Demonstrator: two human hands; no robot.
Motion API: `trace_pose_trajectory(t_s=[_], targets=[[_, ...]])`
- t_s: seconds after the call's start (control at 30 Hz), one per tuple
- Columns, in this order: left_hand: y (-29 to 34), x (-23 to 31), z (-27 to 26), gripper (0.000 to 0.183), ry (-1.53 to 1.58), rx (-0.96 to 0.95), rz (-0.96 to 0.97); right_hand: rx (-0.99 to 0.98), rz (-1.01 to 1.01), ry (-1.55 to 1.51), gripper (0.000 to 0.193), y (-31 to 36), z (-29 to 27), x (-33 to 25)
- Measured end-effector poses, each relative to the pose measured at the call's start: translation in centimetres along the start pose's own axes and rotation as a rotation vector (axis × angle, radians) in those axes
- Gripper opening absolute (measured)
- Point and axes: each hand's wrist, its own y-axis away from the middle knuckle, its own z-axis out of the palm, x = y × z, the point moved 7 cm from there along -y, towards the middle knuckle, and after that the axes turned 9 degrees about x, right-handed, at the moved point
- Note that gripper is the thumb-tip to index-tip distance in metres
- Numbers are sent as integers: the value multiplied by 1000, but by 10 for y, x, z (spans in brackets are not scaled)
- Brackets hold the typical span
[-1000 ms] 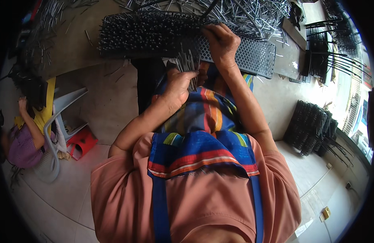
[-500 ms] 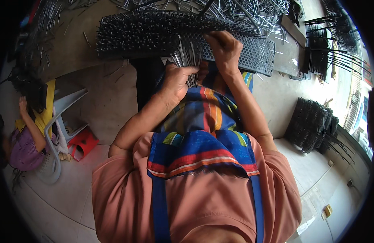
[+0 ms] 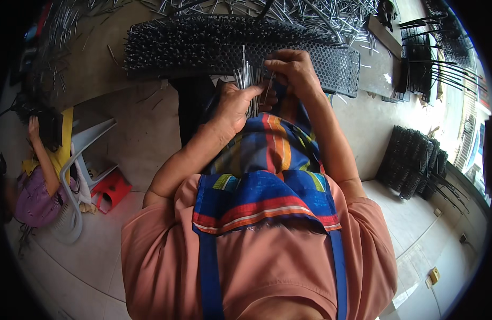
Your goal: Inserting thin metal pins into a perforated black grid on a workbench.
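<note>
A bundle of thin metal rods point(image 3: 245, 74) stands roughly upright in my left hand point(image 3: 234, 104), which is closed around it just short of a long perforated tray point(image 3: 339, 72). My right hand point(image 3: 296, 69) is beside the bundle, thumb and fingers pinched together on what looks like a single thin rod point(image 3: 270, 84) pointing downward. Many dark rods point(image 3: 176, 45) stand upright in the holes of the tray's left and rear parts. Bare holes show toward its right end.
Loose metal rods point(image 3: 315, 21) lie heaped on the table behind the tray. Black wire racks point(image 3: 416, 82) stand at the right, and more are stacked on the floor point(image 3: 411, 162). A person in purple point(image 3: 38, 194) sits at the left by a grey plastic chair point(image 3: 73, 213) and a red container point(image 3: 111, 191).
My right hand has come back from over the tray's holes toward the bundle, a little lower. The left hand stays nearly in place. The person at the left has shifted an arm slightly.
</note>
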Motion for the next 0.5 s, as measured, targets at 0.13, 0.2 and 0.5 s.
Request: trace_pose_trajectory(t_s=[0.13,0.2,0.5], targets=[[-1,1,1,18,-10,-41,-14,-82,27,-23,11,4,7,2],[-2,1,-2,18,-14,10,-18,-27,18,-90,8,3,2,5],[-5,-4,-1,10,53,89,-4,463,-843,-200,6,-3,-27,-46]])
